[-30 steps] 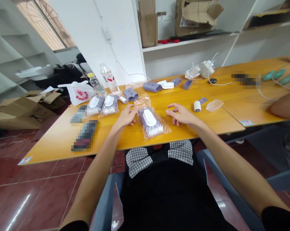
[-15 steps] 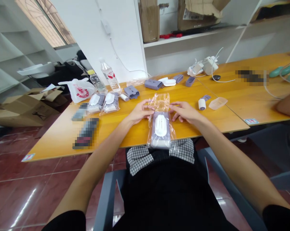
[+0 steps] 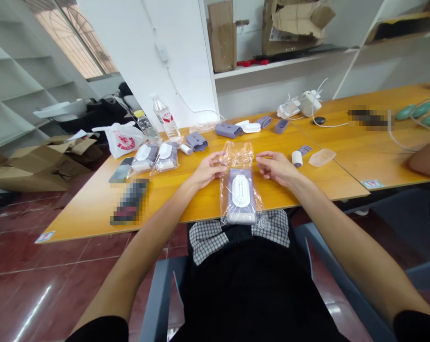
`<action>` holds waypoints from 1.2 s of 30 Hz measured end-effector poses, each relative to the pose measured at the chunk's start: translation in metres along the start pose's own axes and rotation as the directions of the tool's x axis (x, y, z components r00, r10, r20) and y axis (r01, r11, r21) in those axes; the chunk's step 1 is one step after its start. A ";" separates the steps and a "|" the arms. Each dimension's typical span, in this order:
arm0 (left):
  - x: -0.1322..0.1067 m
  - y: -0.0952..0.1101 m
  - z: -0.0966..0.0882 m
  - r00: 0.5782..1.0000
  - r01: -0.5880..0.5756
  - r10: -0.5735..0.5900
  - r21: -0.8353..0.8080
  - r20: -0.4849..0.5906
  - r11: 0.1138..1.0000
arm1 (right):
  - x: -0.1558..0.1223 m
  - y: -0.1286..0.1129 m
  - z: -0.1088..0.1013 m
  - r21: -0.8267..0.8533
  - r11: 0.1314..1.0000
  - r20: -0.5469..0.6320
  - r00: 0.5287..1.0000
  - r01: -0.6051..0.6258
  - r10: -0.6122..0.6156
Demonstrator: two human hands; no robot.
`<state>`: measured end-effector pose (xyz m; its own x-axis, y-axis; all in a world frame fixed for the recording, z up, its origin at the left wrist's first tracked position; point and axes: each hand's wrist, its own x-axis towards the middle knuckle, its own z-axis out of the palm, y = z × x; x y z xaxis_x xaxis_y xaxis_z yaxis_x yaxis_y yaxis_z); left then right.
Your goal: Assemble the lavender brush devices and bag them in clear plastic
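Note:
A clear plastic bag lies at the table's front edge, its upper part unfilled. Inside it is a purple-grey device with a white oval piece on its face and a white lower end. My left hand is at the bag's upper left edge, thumb in front and fingers curled at the side, gripping the film. To the right of the bag, my right hand is apart from it, fingers spread and slightly bent, holding nothing.
Two bagged devices lie at the left near bottles and a white carrier bag. Purple shells sit along the back. A white roller and translucent tray lie right. Another person's arm rests far right.
My right hand has come off the bag's right edge and moved slightly right. My left hand stays at the bag's left edge. The view has tilted slightly.

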<state>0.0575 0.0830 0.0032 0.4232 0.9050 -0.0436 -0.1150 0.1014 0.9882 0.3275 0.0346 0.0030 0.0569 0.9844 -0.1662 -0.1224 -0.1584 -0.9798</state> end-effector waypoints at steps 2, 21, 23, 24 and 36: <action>0.000 0.001 0.001 0.999 -0.001 0.002 0.026 -0.037 1.000 | -0.002 0.001 0.002 -0.080 0.997 0.038 0.999 0.013 -0.010; 0.015 0.004 -0.002 0.920 -0.016 0.133 0.305 -0.369 0.952 | -0.008 0.012 0.021 -0.199 0.964 0.176 0.974 0.177 -0.143; 0.016 0.004 -0.002 0.885 -0.038 0.155 0.263 -0.439 0.964 | -0.006 0.015 0.021 -0.201 0.961 0.160 0.975 0.188 -0.157; 0.016 0.004 -0.003 0.864 -0.052 0.160 0.232 -0.477 0.971 | -0.005 0.016 0.022 -0.206 0.958 0.141 0.975 0.200 -0.173; 0.013 0.006 -0.001 0.865 -0.145 0.190 0.132 -0.464 0.981 | -0.003 0.015 0.020 -0.306 0.921 0.155 0.967 0.241 -0.201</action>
<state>0.0615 0.0960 0.0079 -0.0727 0.9940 0.0815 -0.0557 -0.0857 0.9948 0.3061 0.0305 -0.0085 -0.0740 0.9958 0.0535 0.2036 0.0677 -0.9767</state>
